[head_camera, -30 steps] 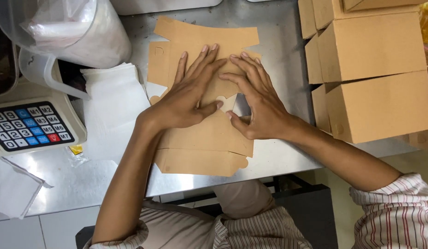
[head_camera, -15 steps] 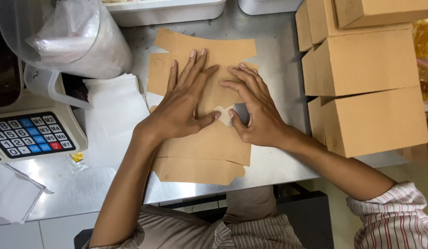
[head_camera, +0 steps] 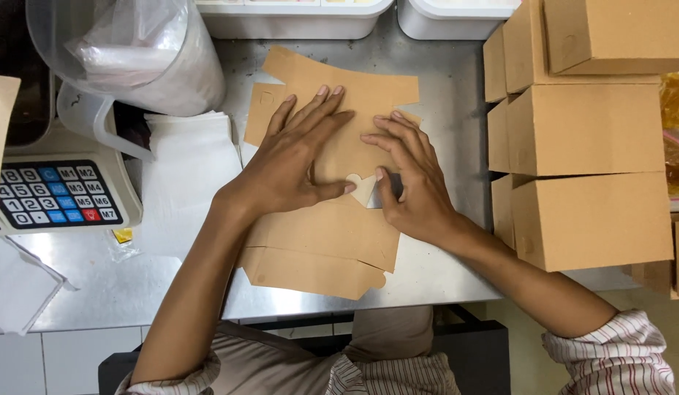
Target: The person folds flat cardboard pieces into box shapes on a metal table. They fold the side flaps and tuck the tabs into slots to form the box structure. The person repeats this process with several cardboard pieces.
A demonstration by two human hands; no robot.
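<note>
both hands press flat on a brown cardboard box blank (head_camera: pixel 332 219) that lies unfolded in the middle of the steel bench (head_camera: pixel 442 88), its flaps spread toward the far side and the near edge. the left hand (head_camera: pixel 295 164) lies palm down on the upper middle of the blank, its fingers (head_camera: pixel 310 110) spread wide and stretched out toward the far flap, the thumb reaching right to a small rounded cut-out tab (head_camera: pixel 361 186). the right hand (head_camera: pixel 412 175) sits just beside it, touching the blank on its right edge, fingers loosely fanned and bent, fingertips pointing left toward the other hand, thumb tucked by the same tab; neither hand grips anything, both only bear down on the card. left of the blank lies a stack of white paper sheets (head_camera: pixel 186 175), and beyond that a weighing scale with a keypad of grey, blue and red keys (head_camera: pixel 58 197). a clear plastic jug holding crumpled plastic bags (head_camera: pixel 134 55) stands at the far left. two white tubs (head_camera: pixel 295 18) line the far edge of the bench. on the right, well apart from the hands, folded brown cardboard boxes (head_camera: pixel 588 132) are stacked in a pile. striped sleeves (head_camera: pixel 610 351) show at the near edge.
</note>
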